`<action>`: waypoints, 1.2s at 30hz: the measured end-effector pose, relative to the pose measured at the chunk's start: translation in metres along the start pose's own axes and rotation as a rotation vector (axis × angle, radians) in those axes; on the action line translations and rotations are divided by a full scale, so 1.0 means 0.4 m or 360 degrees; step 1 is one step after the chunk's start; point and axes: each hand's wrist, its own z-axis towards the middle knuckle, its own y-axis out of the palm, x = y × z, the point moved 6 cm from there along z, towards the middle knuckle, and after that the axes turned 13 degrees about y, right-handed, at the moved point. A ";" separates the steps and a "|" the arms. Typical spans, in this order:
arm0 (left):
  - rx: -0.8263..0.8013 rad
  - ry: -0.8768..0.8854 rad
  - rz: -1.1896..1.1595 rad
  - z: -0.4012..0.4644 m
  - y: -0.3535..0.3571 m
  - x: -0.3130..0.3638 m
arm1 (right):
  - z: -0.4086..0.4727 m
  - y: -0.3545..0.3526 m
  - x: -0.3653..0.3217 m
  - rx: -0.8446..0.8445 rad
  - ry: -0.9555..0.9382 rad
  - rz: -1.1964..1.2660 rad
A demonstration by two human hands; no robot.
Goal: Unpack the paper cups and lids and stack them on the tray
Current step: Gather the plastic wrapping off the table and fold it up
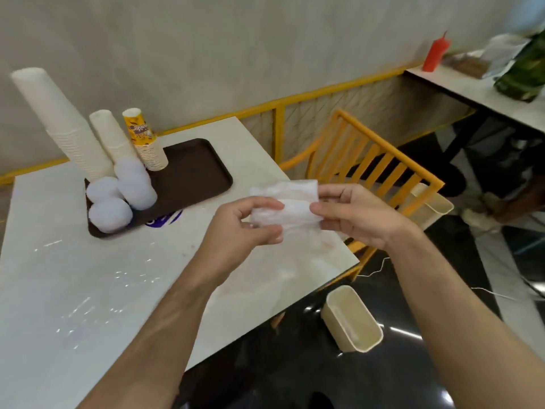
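Holding a crumpled clear plastic wrapper between them, both hands hover above the right edge of the white table. The left hand has its fingers curled round the wrapper's left end, thumb on top; the right hand pinches the right end between thumb and fingers. The wrapper is thin, see-through and wrinkled, folded into a rough band.

A dark brown tray lies near the table's far edge, toward its left corner. On the tray's far-left part stand three stacks of upturned paper cups: a tall white stack, a shorter white stack beside it, and a short yellow printed stack to the right of that. In front of them, at the tray's near-left corner, sit piles of frosted white lids, touching one another and the cup stacks.

Past the table's right edge stands a yellow chair. A cream bin stands on the dark floor below the table's near-right corner. A red squeeze bottle stands on another table at the far right.
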 end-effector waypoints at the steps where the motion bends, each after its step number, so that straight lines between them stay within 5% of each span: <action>1: -0.0036 0.0001 0.0039 0.012 0.056 -0.012 | -0.019 -0.060 0.031 0.0067 0.0012 0.0002; 9: -0.0439 -0.0137 0.0142 0.084 0.464 -0.216 | -0.136 -0.454 0.366 0.0515 0.0202 0.0411; 15: -0.0812 0.0305 0.1257 0.107 0.631 -0.435 | -0.132 -0.617 0.787 0.1053 0.0549 0.0926; 20: -0.1087 0.0810 0.1853 0.168 0.699 -0.582 | -0.058 -0.645 1.101 0.1202 0.0832 0.1146; 27: -0.1001 0.1173 0.1684 0.189 0.702 -0.694 | 0.135 -0.671 1.434 0.1290 0.1056 0.1283; 36: -0.0915 0.1110 0.1616 0.194 0.706 -0.685 | 0.273 -0.679 1.625 0.1403 0.1276 0.1085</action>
